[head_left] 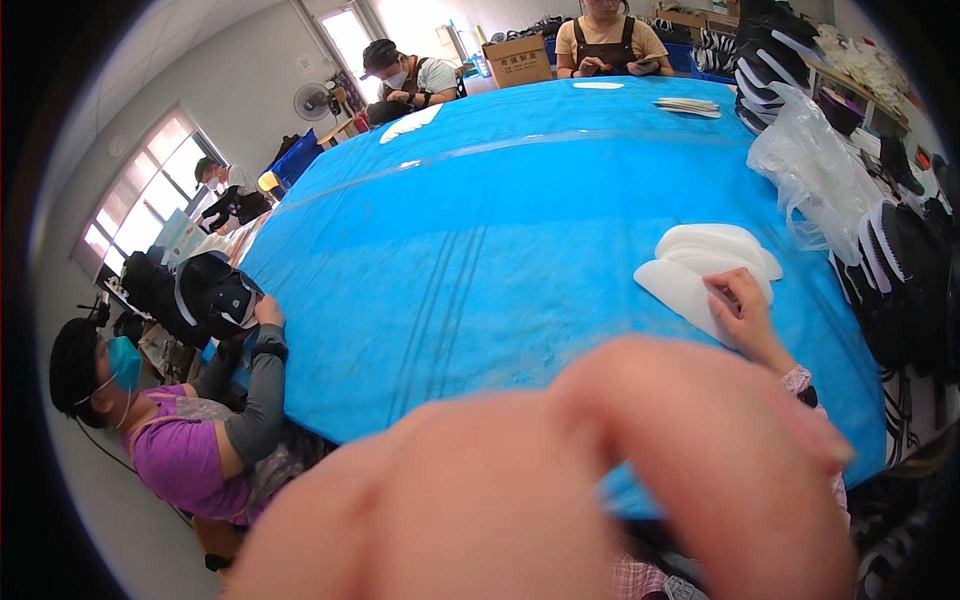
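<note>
A large, blurred left hand fills the lower middle, very close to the camera. Its fingers look bent, but their tips and anything they hold cannot be made out. Farther off at the right, my right hand rests on a small fanned stack of flat white rounded pieces. Thumb and fingers are pinched on the upper face of the nearest piece. The stack lies on the blue table cover. A pink patterned sleeve and a dark band show at my right wrist.
Stacked black caps with white trim and a clear plastic bag line the right edge. Co-workers sit around the table; one in purple holds a black cap at the left. More white pieces lie at the far side.
</note>
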The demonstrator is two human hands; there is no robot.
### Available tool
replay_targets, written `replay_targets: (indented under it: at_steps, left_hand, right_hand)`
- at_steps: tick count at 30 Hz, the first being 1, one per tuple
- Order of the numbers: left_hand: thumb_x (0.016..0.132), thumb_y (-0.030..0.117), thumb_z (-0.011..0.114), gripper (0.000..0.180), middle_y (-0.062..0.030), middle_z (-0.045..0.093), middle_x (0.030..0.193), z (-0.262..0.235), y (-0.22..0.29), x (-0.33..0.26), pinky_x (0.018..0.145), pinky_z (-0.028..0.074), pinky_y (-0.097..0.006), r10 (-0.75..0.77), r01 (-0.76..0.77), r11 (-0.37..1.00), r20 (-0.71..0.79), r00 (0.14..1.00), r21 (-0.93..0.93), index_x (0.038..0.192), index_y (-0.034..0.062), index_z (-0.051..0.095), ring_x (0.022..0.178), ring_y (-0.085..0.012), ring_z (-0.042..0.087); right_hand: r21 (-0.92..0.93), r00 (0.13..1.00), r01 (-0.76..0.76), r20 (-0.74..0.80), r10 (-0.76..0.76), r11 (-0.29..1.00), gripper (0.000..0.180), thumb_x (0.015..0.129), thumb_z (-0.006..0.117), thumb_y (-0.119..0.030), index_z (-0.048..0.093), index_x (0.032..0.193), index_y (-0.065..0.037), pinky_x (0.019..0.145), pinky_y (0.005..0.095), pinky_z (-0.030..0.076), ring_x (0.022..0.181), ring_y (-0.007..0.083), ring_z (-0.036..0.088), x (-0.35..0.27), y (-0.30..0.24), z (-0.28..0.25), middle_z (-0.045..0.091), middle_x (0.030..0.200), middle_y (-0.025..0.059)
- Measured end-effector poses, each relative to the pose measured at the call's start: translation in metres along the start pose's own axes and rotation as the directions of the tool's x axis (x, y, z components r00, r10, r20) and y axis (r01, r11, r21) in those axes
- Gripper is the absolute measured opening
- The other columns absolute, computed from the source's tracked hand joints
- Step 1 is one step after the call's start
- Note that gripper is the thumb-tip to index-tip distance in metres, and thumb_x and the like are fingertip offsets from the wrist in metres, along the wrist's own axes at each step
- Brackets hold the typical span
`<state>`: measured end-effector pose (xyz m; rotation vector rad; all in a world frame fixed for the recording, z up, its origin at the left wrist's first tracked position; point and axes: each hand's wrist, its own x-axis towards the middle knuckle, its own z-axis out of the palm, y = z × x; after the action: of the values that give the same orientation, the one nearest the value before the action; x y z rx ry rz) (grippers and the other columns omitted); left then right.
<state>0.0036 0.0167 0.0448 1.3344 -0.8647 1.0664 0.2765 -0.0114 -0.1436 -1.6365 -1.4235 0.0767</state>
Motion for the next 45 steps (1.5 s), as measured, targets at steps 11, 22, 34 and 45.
replay_targets:
  at_steps: [11,22,34,45]
  left_hand:
    - [0.095,0.057,0.020,0.074,-0.0166,0.058,0.098,0.021,-0.037,-0.024,0.075,0.044,-0.034,0.020,0.123,0.877,0.292,0.956,-0.465,0.116,-0.0064,0.051,0.081,-0.0254,0.057]
    - [0.090,0.068,0.011,0.093,-0.0217,0.056,0.113,0.049,-0.061,-0.042,0.090,0.040,-0.039,-0.035,0.131,0.774,0.165,0.986,-0.620,0.113,-0.0112,0.054,0.103,-0.0318,0.053]
    - [0.091,0.066,0.011,0.088,-0.0142,0.056,0.113,0.028,-0.025,-0.013,0.097,0.035,-0.033,-0.340,0.633,0.508,0.539,0.770,-0.584,0.120,-0.0061,0.051,0.107,-0.0210,0.051]
    - [0.100,0.047,0.016,0.068,-0.0096,0.059,0.098,0.027,-0.020,-0.021,0.087,0.041,-0.030,-0.383,0.494,0.556,0.322,0.866,-0.668,0.092,-0.0024,0.061,0.091,-0.0187,0.056]
  right_hand:
    - [-0.016,1.000,0.007,0.016,-0.007,1.000,0.022,0.082,0.058,-0.006,0.059,0.104,-0.001,0.080,0.0302,0.045,0.090,0.0226,0.055,-0.001,0.000,0.002,0.053,0.097,0.0101]
    - [0.020,0.999,-0.033,0.030,0.032,0.999,0.021,0.083,0.058,-0.005,0.059,0.104,-0.001,0.080,0.0294,0.045,0.091,0.0223,0.055,-0.002,-0.005,0.000,0.053,0.097,0.0101]
    - [-0.023,0.999,0.021,0.044,-0.020,1.000,0.022,0.085,0.055,-0.005,0.058,0.106,-0.001,0.072,0.0239,0.043,0.082,0.0137,0.052,-0.002,-0.006,0.000,0.052,0.096,0.0057]
    - [0.023,0.992,-0.081,0.094,0.079,0.996,0.023,0.086,0.056,-0.006,0.059,0.107,-0.001,0.074,0.0240,0.044,0.085,0.0149,0.053,-0.003,-0.002,0.002,0.052,0.098,0.0064]
